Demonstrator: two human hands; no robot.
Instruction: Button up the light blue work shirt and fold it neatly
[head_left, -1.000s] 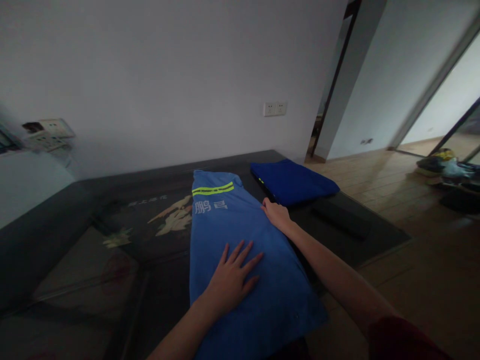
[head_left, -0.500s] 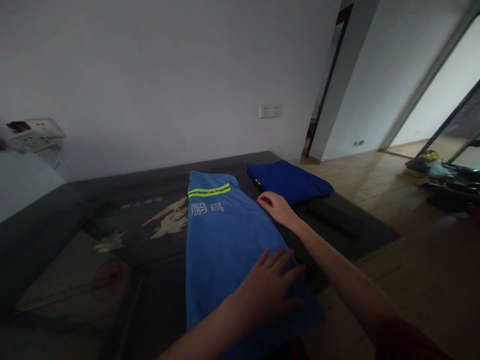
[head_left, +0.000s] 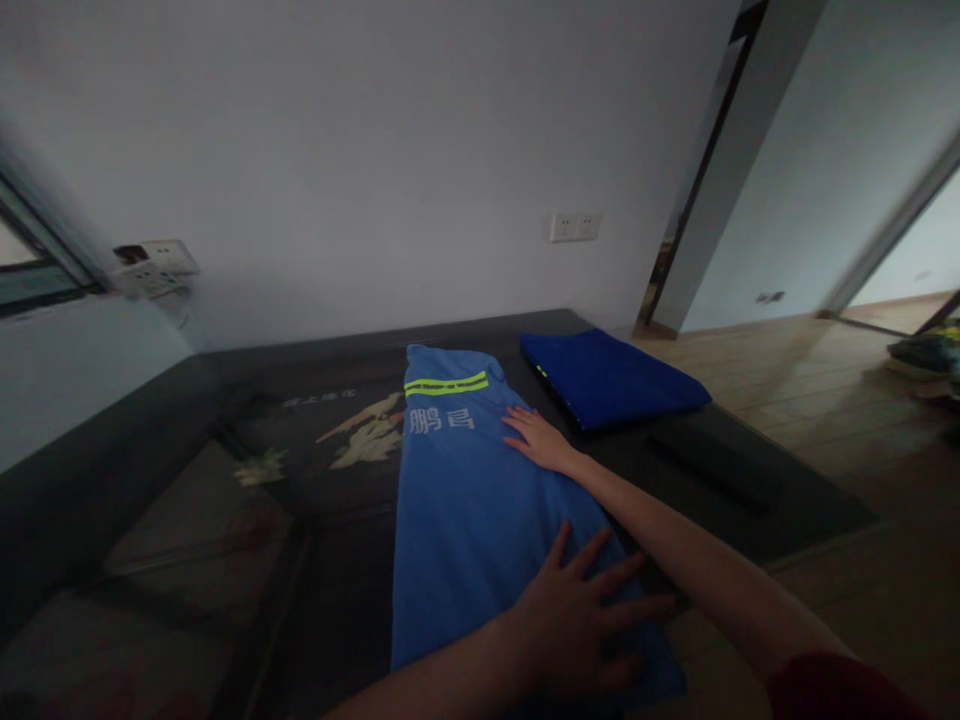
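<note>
Light blue garment (head_left: 465, 510): lies lengthwise on the dark desk (head_left: 795, 500), from mid-frame down to the bottom edge. Looks folded into a long panel, narrower at the far end; near end partly hidden behind the left forearm.

Right hand (head_left: 536, 440): centre of frame, palm down on the garment's right edge, fingers slightly parted and extended toward the upper left. No pinch seen. Left hand (head_left: 592, 610): lower centre-right, fingers spread wide, palm down over the near part. Whether the whole palm presses or only skims, cannot tell; hand dark and slightly blurred.

Reasons (judged): open hands spread load over the cloth, which suits holding it flat better than gripping. Lengthwise placing keeps both long edges within reach. Dark blue cloth (head_left: 615, 375) sits folded flat right of centre, apart from the garment, probably so the two do not overlap. Black block (head_left: 709, 470) just below it, dim; identity unclear.

Writing: yellow-green strip (head_left: 446, 384) across the garment's far end bears dark marks, illegible. Below it, white characters: first reads 鹏; second looks cut off by the fold, not read. Desk top, left of the garment: a row of small pale characters above a printed flower, too faint to read surely. No brand seen.
</note>
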